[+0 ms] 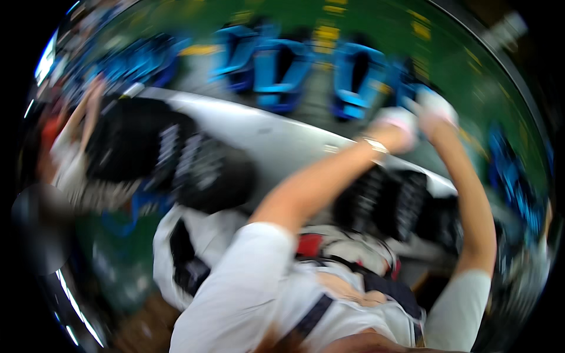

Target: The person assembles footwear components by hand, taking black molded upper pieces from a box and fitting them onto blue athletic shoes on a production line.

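Note:
Both my arms stretch forward over the metal table edge toward a green surface. My left hand (398,128), in a white and pink glove or finger cover, is close beside my right hand (436,109), which is covered the same way. Both are smeared by motion, so their fingers do not read clearly. Right by them is a blue and black piece (404,83) shaped like a shoe upper; whether a hand grips it I cannot tell. A similar blue piece (358,79) lies just left of my hands.
More blue pieces (282,73) lie farther left on the green surface (400,29). Black rounded items (215,170) with grey patterning line the near side of the metal edge (265,132). Another person's arms (85,115) reach in at the far left.

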`<action>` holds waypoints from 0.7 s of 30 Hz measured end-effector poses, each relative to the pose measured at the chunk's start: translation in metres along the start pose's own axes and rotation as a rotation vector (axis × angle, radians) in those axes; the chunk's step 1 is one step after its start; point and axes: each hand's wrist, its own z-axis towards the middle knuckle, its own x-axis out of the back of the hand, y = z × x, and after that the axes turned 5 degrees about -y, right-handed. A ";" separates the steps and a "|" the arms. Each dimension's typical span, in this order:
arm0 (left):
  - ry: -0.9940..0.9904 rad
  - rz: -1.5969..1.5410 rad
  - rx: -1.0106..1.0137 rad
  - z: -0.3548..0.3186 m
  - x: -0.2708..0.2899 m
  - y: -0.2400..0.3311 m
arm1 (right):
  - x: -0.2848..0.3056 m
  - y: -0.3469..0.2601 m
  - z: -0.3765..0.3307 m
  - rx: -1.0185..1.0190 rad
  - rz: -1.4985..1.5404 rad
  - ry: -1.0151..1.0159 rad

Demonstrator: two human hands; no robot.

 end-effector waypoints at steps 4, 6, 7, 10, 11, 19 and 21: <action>-0.155 0.384 -0.190 0.107 -0.049 0.012 | -0.033 0.065 0.042 -0.055 0.107 0.044; -0.436 0.496 0.043 0.161 -0.074 -0.005 | -0.065 0.070 0.082 -0.017 0.024 0.119; -0.439 0.450 0.064 0.182 -0.084 -0.024 | -0.066 0.049 0.085 0.008 -0.007 0.064; -0.465 0.412 0.050 0.226 -0.105 -0.036 | -0.057 0.033 0.078 -0.017 -0.092 -0.012; -0.467 0.430 0.047 0.229 -0.103 -0.031 | -0.052 0.037 0.075 -0.025 -0.119 0.008; -0.376 0.594 0.103 0.204 -0.088 0.001 | -0.037 0.060 0.079 -0.081 -0.015 0.012; -0.369 0.557 0.126 0.231 -0.099 -0.032 | -0.053 0.037 0.083 0.025 -0.039 -0.020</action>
